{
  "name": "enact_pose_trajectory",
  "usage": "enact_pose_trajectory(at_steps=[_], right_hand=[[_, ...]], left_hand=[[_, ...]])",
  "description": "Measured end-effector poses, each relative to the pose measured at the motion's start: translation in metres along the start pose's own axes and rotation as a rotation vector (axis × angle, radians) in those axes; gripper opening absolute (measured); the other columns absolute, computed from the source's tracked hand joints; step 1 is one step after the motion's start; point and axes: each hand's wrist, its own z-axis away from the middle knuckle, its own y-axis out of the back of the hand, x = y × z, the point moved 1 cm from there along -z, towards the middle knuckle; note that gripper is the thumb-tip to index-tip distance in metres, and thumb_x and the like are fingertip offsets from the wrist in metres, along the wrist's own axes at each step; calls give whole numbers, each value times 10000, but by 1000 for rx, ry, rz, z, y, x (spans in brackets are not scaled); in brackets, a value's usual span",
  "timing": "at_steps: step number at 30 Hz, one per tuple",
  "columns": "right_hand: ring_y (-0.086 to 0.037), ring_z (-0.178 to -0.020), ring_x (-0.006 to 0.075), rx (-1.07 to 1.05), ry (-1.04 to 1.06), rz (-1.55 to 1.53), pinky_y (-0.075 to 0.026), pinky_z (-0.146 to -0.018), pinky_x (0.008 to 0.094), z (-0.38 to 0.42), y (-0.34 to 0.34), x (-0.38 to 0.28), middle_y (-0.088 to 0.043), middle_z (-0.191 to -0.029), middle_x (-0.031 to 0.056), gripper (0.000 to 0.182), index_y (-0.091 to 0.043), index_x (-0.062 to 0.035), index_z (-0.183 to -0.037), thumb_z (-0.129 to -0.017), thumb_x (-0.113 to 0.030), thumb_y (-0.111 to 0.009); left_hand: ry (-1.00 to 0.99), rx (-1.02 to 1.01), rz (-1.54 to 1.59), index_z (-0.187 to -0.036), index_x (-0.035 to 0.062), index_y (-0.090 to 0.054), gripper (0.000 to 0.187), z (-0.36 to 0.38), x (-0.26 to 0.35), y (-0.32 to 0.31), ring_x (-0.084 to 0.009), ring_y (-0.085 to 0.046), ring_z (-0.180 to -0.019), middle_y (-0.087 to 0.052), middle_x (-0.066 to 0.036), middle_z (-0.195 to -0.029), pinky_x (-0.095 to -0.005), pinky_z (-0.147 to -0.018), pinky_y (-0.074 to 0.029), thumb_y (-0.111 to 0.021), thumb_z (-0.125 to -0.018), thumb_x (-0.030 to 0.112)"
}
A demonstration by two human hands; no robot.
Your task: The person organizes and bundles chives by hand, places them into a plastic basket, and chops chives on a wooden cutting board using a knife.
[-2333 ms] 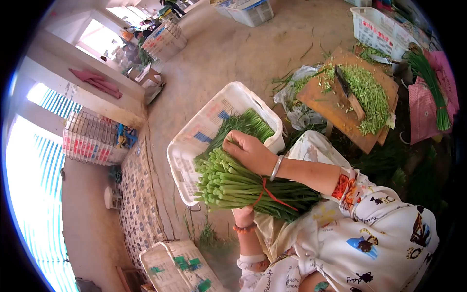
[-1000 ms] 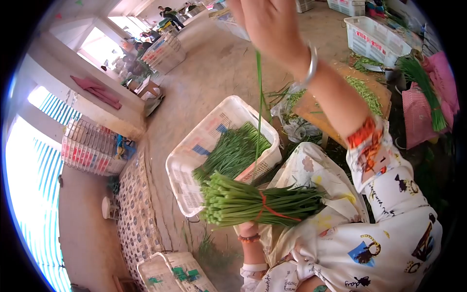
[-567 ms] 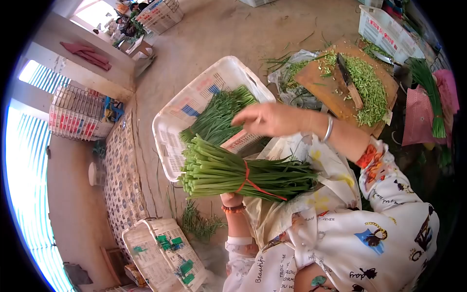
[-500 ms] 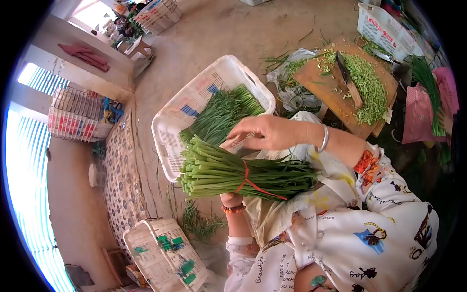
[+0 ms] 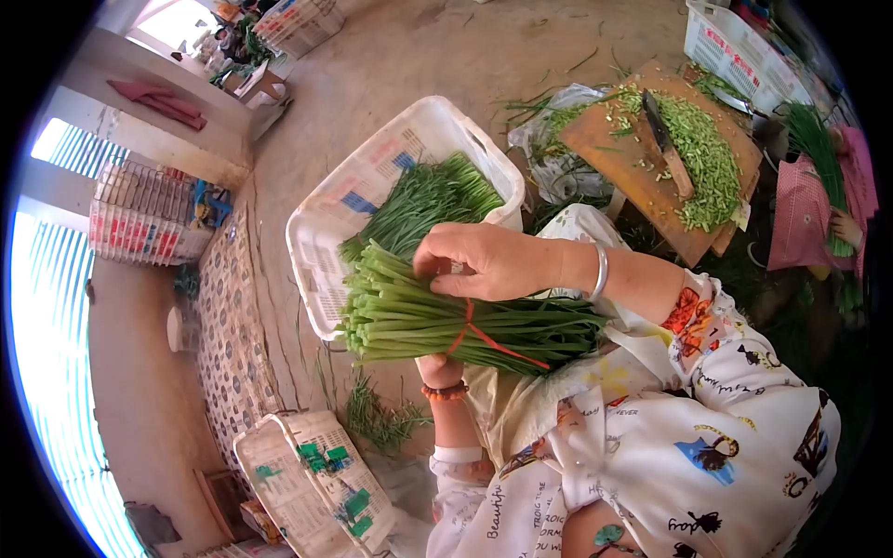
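Note:
A thick bundle of garlic chives (image 5: 400,316), tied with a red band (image 5: 468,325), lies across the front of my body, cut ends to the left. My left hand (image 5: 439,370), with a beaded bracelet, grips it from below; most of its fingers are hidden behind the stems. My right hand (image 5: 498,262), wearing a silver bangle, rests at the upper side of the stems. Its fingers are curled and the thumb is bent in; what the fingertips pinch is hidden. Just beyond, more chives (image 5: 423,209) lie inside a white plastic basket (image 5: 312,237).
A knife (image 5: 665,139) lies on a wooden board (image 5: 609,153) among chopped green stems (image 5: 702,163). Another person's hand (image 5: 845,228) holds chives at far right. Crates (image 5: 149,223) stand by the left wall, and an overturned basket (image 5: 312,474) sits at lower left.
My right hand has moved slightly left and its fingers have curled in toward the cut ends. The bundle and my left hand have risen slightly in view.

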Motion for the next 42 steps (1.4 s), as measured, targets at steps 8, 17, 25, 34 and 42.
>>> enact_pose_trajectory(at_steps=[8,17,25,34,42], right_hand=[[-533,-713,185,49,-34,59,-429,-607,290,5,-5,-2,-500,-806,84,135,-471,-12,-855,-769,-69,-558],[-522,-725,262,273,211,170,-418,-632,321,-7,-14,-10,-498,-768,91,112,-456,-28,-847,-777,-55,-539],[-564,-640,226,869,490,228,-440,-566,337,-42,66,-70,-555,-718,132,196,-465,-20,-922,-800,-160,-529],[-294,-1181,314,422,-402,1174,-293,-955,382,-7,136,8,-251,-1303,219,656,-246,-13,-1267,-756,-263,-575],[-364,-1144,246,100,-50,-26,-289,-964,327,-10,-21,44,-359,-1230,179,945,-193,-3,-1272,-541,-223,-750]], left_hand=[[3,42,13,-1227,32,-329,864,2,-4,12,-236,-447,-1066,-451,-91,-1164,-383,-910,-364,-759,-553,359],[-16,-57,-70,-1190,77,-428,660,-3,20,-2,-233,-420,-1100,-452,-50,-1196,-405,-920,-338,-677,-656,376],[-103,-23,-226,-1213,14,-348,769,-13,19,-42,-269,-442,-1085,-444,-124,-1180,-405,-923,-351,-710,-625,353],[-268,275,-188,-1199,-21,-351,530,-37,51,-53,-255,-445,-1089,-458,-140,-1169,-376,-919,-359,-568,-755,169],[-380,319,-401,-1190,9,-363,476,-49,61,-92,-193,-449,-1038,-447,-79,-1147,-332,-888,-359,-570,-775,115]])
